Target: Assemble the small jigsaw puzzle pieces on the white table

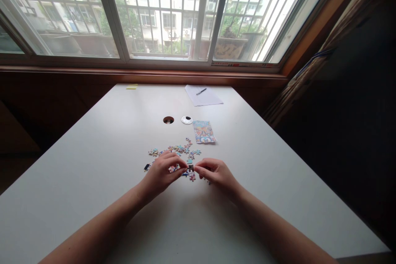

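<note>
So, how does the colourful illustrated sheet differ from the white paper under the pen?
The illustrated sheet is covered in colourful print; the white paper looks mostly plain. The illustrated sheet lies near the jigsaw pieces; the white paper lies farther from them. A pen rests on the white paper; nothing lies on the illustrated sheet. Both lie on the white table.

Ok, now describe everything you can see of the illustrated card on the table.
The illustrated card is a thin, paper-like rectangle lying face up on the white table. Its crowded print shows blue at the top with lettering too small to read, orange shapes midway and blue and white ones at the near edge. It lies beyond the right hand, beside the round disc; whether those two touch is unclear. No hand touches it.
</note>
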Action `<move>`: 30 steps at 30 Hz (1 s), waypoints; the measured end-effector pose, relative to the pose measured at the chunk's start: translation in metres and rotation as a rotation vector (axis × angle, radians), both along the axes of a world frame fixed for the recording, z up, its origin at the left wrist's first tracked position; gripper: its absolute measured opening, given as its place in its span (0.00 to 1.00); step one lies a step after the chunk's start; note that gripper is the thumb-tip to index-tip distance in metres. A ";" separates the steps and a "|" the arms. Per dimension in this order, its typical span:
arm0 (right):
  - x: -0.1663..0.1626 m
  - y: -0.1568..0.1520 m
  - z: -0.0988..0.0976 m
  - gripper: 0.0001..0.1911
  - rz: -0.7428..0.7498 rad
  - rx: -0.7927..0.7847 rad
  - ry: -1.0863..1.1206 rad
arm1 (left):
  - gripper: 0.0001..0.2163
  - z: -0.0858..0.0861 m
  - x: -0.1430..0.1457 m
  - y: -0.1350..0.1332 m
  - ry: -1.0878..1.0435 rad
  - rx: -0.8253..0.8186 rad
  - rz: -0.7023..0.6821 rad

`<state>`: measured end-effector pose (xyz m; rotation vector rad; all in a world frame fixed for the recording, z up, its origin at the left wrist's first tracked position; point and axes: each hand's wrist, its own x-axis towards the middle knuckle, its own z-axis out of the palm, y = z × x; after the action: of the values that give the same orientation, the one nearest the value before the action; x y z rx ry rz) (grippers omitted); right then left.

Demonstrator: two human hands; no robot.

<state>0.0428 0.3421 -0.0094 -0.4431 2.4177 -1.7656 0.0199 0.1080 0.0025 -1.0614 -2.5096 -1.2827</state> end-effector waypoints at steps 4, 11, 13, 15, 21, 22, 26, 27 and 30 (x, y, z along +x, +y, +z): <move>0.001 0.000 0.001 0.16 0.001 -0.016 -0.014 | 0.07 0.001 0.000 0.001 0.048 0.004 -0.004; 0.000 0.000 0.001 0.16 0.011 -0.017 -0.012 | 0.06 -0.001 0.001 0.001 0.100 0.010 -0.014; 0.000 0.000 0.001 0.17 0.014 -0.010 -0.010 | 0.06 -0.001 0.000 0.001 0.113 0.004 -0.013; 0.000 0.000 0.001 0.18 0.016 -0.009 -0.010 | 0.07 -0.002 0.000 0.001 0.132 -0.001 -0.011; 0.001 0.000 0.001 0.17 0.012 -0.012 -0.007 | 0.05 -0.004 -0.001 0.001 0.213 -0.003 -0.016; 0.001 0.000 0.001 0.17 0.011 -0.014 -0.006 | 0.05 -0.004 -0.001 0.001 0.224 -0.003 -0.015; 0.001 0.000 0.000 0.16 0.016 -0.020 -0.007 | 0.04 -0.003 0.000 0.001 0.247 -0.013 -0.013; 0.000 0.000 0.000 0.16 0.019 -0.020 -0.005 | 0.04 -0.003 0.000 0.001 0.250 -0.015 -0.014; 0.000 0.001 0.001 0.16 0.021 -0.017 0.000 | 0.03 -0.003 -0.001 0.000 0.258 -0.019 -0.012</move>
<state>0.0428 0.3428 -0.0088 -0.4689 2.3908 -1.7782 0.0190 0.1082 -0.0010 -1.1648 -2.3305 -1.0495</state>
